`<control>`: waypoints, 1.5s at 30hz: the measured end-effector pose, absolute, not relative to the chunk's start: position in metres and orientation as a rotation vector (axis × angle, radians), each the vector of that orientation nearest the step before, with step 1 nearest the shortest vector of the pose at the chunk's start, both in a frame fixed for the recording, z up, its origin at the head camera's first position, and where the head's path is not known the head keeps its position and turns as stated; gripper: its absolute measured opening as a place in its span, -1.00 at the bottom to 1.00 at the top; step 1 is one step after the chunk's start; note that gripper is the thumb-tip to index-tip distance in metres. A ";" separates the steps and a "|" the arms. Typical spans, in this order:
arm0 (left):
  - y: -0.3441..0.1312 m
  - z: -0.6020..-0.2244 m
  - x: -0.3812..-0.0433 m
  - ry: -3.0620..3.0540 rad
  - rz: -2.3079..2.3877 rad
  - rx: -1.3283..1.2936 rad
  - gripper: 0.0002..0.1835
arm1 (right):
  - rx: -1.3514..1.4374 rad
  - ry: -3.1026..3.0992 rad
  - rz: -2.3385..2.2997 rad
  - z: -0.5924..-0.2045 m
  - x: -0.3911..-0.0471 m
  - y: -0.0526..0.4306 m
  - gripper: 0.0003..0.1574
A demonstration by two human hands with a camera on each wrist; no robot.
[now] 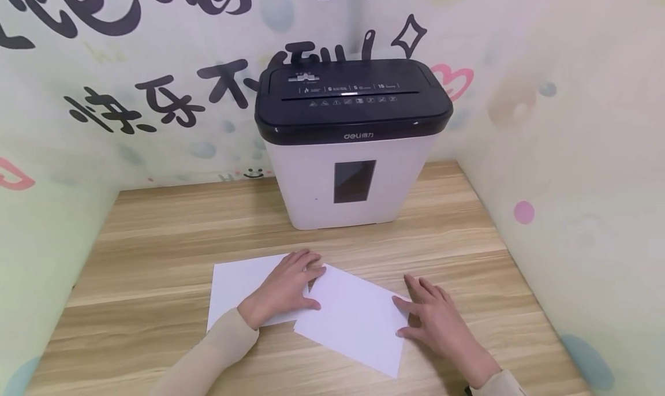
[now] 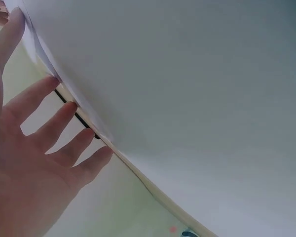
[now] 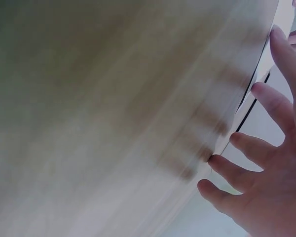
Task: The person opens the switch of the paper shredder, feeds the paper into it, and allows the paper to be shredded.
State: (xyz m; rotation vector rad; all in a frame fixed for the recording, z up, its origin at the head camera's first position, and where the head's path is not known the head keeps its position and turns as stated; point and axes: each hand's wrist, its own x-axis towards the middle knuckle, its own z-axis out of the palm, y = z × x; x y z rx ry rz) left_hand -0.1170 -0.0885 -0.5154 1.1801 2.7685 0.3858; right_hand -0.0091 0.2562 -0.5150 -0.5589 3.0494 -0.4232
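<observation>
Two white sheets of paper lie on the wooden table in the head view, one on the left (image 1: pixel 239 283) and one tilted on the right (image 1: pixel 355 318). My left hand (image 1: pixel 283 286) rests over the left sheet, its thumb and fingertips reaching the left edge of the right sheet. At that sheet's right edge, my right hand (image 1: pixel 439 321) touches the paper with thumb and index finger. Both wrist views show the left hand (image 2: pixel 34 143) and the right hand (image 3: pixel 266 168) with fingers spread and fairly straight. White paper (image 2: pixel 177 98) fills much of the left wrist view.
A paper shredder (image 1: pixel 343 182) with a black top and white bin stands behind the sheets, near the back wall. Its feed slot (image 1: pixel 350 96) faces up. Printed walls (image 1: pixel 561 124) close in the wood-grain table (image 1: pixel 150 234) at the back and both sides.
</observation>
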 end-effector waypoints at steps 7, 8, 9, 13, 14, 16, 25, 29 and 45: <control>-0.088 -0.510 -0.113 2.762 0.468 1.236 -0.42 | -0.636 3.058 -0.504 -0.515 -0.012 0.252 -0.21; -0.087 -0.510 -0.113 2.763 0.504 1.237 -0.48 | -0.658 3.065 -0.515 -0.515 -0.013 0.251 -0.20; -0.087 -0.510 -0.113 2.765 0.545 1.224 -0.55 | -0.679 3.074 -0.519 -0.515 -0.015 0.250 -0.17; -0.087 -0.508 -0.115 2.799 0.683 1.155 -0.73 | -0.663 3.115 -0.517 -0.513 -0.023 0.247 0.08; -0.088 -0.507 -0.116 2.801 0.728 1.130 -0.75 | -0.634 3.127 -0.526 -0.512 -0.025 0.246 0.09; -0.089 -0.505 -0.117 2.805 0.800 1.092 -0.77 | -0.580 3.138 -0.573 -0.510 -0.029 0.246 0.00; -0.101 -0.484 -0.122 2.665 1.207 0.903 -0.81 | -0.325 2.975 -1.068 -0.489 -0.043 0.253 -0.92; -0.105 -0.471 -0.123 2.624 1.307 0.894 -0.83 | -0.235 2.969 -1.148 -0.472 -0.052 0.257 -0.85; -0.119 -0.443 -0.132 2.647 1.262 0.957 -0.83 | -0.305 3.053 -1.228 -0.432 -0.078 0.259 -0.80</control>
